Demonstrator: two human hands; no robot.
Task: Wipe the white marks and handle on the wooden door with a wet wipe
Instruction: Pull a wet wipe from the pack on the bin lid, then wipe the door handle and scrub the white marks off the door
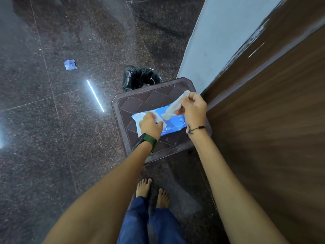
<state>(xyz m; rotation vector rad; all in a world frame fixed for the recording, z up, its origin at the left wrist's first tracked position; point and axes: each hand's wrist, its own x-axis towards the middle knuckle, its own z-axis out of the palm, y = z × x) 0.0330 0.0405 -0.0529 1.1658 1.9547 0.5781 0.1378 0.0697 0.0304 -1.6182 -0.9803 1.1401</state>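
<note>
- The right hand (193,107) pinches a white wet wipe (174,106) between thumb and curled fingers, just above the pack.
- The wipe hangs stretched out, its long axis running from the upper right at the fingers down to the lower left, where its tail meets the pack's opening.
- The left hand (150,125) presses down on the blue wet-wipe pack (174,125), fingers bent over its top near the flap; it wears a dark watch with a green strap (146,142).
- Print on the pack is too small and blurred to read.
- The pack lies flat on a brown plastic stool (140,101), its long axis running left to right.
- The wooden door (263,111) stands just right of the stool, with white streaks (256,49) on its upper part.
- A black bin bag (140,77) sits behind the stool; a crumpled wrapper (70,64) lies on the dark stone floor (52,138).
</note>
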